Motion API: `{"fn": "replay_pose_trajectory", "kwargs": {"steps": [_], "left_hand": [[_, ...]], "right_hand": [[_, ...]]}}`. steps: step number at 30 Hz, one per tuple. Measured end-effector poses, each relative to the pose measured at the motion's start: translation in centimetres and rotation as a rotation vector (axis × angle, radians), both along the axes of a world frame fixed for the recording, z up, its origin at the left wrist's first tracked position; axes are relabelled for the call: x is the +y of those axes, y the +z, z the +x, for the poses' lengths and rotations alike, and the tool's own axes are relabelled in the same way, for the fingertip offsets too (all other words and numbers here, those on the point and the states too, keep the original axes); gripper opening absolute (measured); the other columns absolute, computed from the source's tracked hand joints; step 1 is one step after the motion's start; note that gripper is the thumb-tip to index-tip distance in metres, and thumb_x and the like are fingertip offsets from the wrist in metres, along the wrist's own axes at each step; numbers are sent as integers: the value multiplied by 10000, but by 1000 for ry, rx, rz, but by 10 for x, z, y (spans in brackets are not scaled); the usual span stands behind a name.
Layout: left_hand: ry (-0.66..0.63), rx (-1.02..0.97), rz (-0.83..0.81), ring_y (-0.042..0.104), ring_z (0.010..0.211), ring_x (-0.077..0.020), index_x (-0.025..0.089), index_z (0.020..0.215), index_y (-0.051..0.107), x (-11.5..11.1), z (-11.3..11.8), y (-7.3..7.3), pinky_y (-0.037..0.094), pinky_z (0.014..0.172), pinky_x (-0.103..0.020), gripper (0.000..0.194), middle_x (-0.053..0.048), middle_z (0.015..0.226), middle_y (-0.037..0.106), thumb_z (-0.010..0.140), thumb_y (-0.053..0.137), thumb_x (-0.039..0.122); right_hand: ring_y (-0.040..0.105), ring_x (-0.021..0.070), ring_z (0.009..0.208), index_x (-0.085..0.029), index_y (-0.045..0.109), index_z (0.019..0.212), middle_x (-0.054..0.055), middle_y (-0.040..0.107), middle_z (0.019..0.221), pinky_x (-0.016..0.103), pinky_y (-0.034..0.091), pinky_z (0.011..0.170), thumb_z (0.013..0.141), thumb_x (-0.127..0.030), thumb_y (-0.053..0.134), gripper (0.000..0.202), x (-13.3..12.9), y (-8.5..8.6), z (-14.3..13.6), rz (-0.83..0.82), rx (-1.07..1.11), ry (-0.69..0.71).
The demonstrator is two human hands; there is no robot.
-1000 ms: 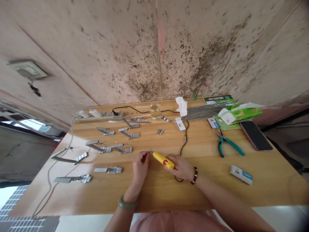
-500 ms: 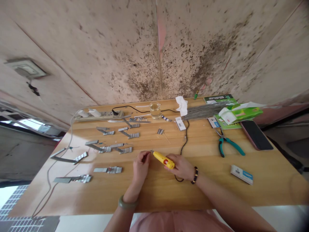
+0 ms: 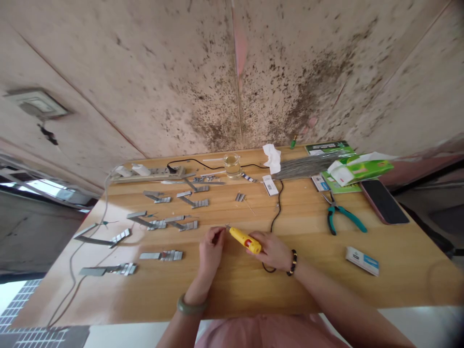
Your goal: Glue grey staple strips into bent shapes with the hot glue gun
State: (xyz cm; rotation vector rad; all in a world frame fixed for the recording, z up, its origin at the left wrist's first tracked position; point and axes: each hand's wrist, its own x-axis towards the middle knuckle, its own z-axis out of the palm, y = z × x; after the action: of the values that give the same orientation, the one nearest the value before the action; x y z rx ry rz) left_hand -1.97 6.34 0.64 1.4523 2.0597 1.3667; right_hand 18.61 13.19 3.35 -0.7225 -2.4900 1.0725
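My right hand [image 3: 270,249] is closed round a yellow hand tool [image 3: 241,238] with a red part on its handle and a thin metal tip pointing left. Facing that tip, my left hand [image 3: 210,249] pinches its fingertips together; whatever lies in the pinch is too small to make out. A black cord [image 3: 278,208] runs down to the right hand and shows again below it; where it joins is hidden. Several grey folded strips with banded ends, such as one flat strip [image 3: 161,255], lie left of my left hand. Short grey pieces [image 3: 239,197] lie beyond the tool.
Farther back stand a power strip [image 3: 155,173] and a glass of liquid [image 3: 232,166]. A bundle of grey wires [image 3: 308,166] lies by a green tissue pack [image 3: 366,171]. On the right are teal-handled pliers [image 3: 346,217], a phone [image 3: 384,202] and a small box [image 3: 362,261].
The view has shifted very slightly. Both hands and the yellow tool hold nearly the same position.
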Motion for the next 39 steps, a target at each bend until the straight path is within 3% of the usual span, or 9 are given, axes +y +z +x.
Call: {"fn": "replay_pose_trajectory", "kwargs": {"steps": [14, 20, 39], "left_hand": [[-4, -40, -7, 613, 718, -148, 199, 837, 647, 0, -1, -3, 504, 674, -264, 129, -26, 790, 666, 800, 561, 288], [85, -189, 7, 637, 761, -169, 177, 921, 620, 0, -1, -11, 529, 729, -318, 213, -53, 847, 668, 763, 599, 318], [88, -267, 41, 632, 772, -168, 169, 989, 578, 1, -1, -8, 525, 735, -322, 291, -50, 829, 657, 750, 620, 330]], "right_hand": [[598, 205, 881, -175, 553, 1034, 69, 654, 965, 282, 417, 770, 842, -301, 540, 229, 0, 1, 0, 22, -74, 13], [598, 209, 898, -186, 551, 1049, 68, 656, 982, 291, 423, 778, 833, -291, 536, 241, 0, 1, 0, 12, -78, 10], [598, 208, 873, -182, 560, 1045, 66, 659, 962, 292, 416, 761, 839, -314, 531, 246, 0, -2, 0, 49, -93, 25]]}}
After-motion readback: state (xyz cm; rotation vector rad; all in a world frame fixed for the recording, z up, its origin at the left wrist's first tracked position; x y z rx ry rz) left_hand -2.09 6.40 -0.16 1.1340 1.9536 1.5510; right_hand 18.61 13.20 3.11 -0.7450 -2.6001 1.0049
